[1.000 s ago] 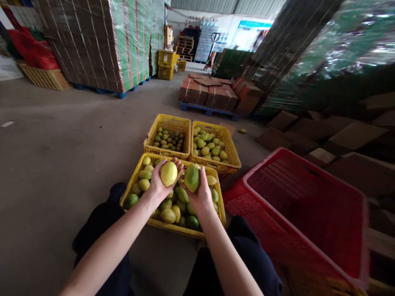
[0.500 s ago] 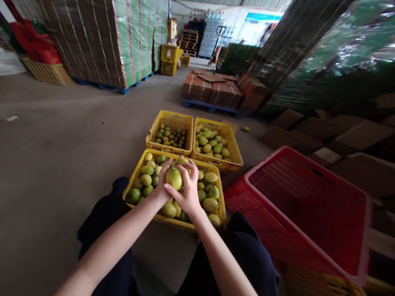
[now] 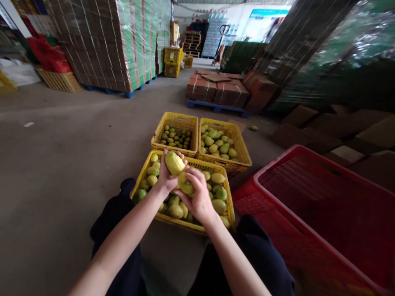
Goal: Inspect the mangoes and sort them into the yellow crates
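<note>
Above the near yellow crate [image 3: 182, 223], both of my hands are close together, each with a fruit in it. My left hand [image 3: 166, 179] is closed round a yellow-green lemon [image 3: 174, 163], its fingers partly hidden behind the fruit. Just to the right and lower, my right hand [image 3: 200, 198] grips a second lemon [image 3: 186, 184], whose end faces me. The two lemons are close, perhaps touching. Under the hands, the crate is full of green and yellow lemons, such as a big yellowish one [image 3: 175, 211] near its front wall.
Behind stand two more yellow crates, the left [image 3: 157, 144] with small dark-green fruit, the right [image 3: 243, 150] with larger lemons. A red crate [image 3: 277, 162] stands to my right, beside flattened cardboard [image 3: 345, 154]. Farther off are a pallet of boxes [image 3: 216, 90] and a wrapped stack [image 3: 138, 45].
My hands have moved slightly apart and the two lemons have turned, so each now shows in its own hand. The whole view has shifted a little.
</note>
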### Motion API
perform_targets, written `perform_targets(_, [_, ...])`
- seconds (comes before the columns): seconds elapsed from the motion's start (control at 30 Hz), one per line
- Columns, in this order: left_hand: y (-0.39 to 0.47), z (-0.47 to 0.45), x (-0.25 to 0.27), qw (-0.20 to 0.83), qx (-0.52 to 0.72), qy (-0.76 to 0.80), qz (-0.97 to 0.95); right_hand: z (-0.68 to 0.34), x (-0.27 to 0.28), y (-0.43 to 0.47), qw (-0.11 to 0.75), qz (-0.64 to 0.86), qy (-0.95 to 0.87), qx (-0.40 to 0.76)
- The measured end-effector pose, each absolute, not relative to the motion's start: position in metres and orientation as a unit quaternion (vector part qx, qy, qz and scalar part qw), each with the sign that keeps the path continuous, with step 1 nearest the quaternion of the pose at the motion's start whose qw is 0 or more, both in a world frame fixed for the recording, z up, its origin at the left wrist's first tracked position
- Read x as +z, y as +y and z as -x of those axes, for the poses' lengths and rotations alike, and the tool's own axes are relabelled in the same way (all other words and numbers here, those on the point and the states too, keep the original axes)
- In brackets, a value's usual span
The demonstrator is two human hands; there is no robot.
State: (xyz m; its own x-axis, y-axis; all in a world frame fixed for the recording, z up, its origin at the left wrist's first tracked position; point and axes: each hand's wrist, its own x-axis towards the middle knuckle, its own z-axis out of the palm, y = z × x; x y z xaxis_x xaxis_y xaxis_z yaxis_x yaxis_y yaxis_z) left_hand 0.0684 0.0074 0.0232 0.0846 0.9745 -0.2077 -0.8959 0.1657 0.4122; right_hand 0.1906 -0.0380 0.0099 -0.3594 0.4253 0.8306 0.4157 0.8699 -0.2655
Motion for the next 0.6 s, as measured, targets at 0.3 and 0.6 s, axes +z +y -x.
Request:
perform_targets(0.3, [0.0, -0.058, 0.038, 0.574, 0.654, 0.315, -0.379, -0.214, 0.023, -0.032, 0.543, 0.351, -0.763, 0.013])
perform_targets(0.6, [0.003, -0.067, 0.028, 0.719, 0.582, 0.379, -0.01, -0.191, 0.015, -0.025, 0.629, 0.399, -0.428, 0.512])
